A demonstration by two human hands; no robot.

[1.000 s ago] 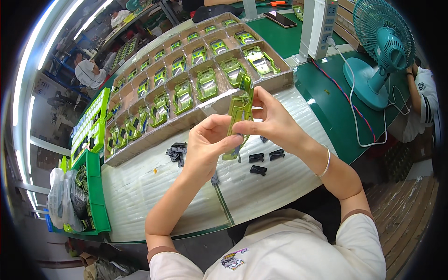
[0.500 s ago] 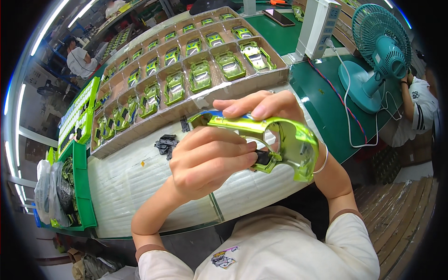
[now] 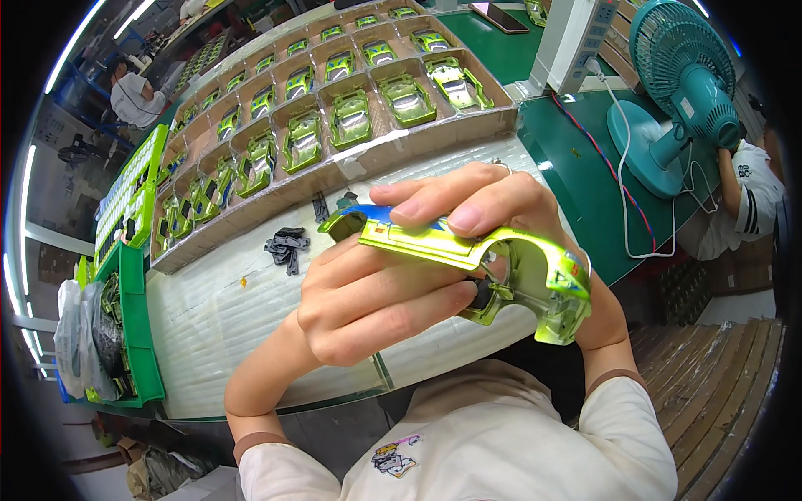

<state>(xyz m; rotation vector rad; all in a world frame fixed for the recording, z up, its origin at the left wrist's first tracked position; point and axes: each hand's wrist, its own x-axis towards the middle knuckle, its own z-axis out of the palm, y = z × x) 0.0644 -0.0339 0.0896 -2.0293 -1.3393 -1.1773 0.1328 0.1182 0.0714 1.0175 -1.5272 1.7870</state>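
Note:
A shiny yellow-green toy car body shell (image 3: 418, 242) with a blue patch is held above the bench, tilted on its side. My right hand (image 3: 480, 196) is closed round it from above, fingers lying over its outer side. My left hand (image 3: 376, 305) is closed too, its fingers reaching into the shell's open underside. The fingertips press on a small black plastic part (image 3: 483, 294) inside, near a wheel arch. My left thumb is hidden. Behind my left hand, a small pile of black plastic parts (image 3: 286, 247) lies on the bench.
A divided cardboard tray (image 3: 334, 171) of green car shells stands beyond my hands. At left are a green crate (image 3: 144, 334) and plastic bags (image 3: 79, 342). A teal fan (image 3: 681, 92), power strip (image 3: 589, 46) and white cable (image 3: 622, 167) stand at right. Other people sit farther off.
The shell has rolled so its outer side shows more and its inside less. It has come slightly nearer and right. The head view has shifted a little.

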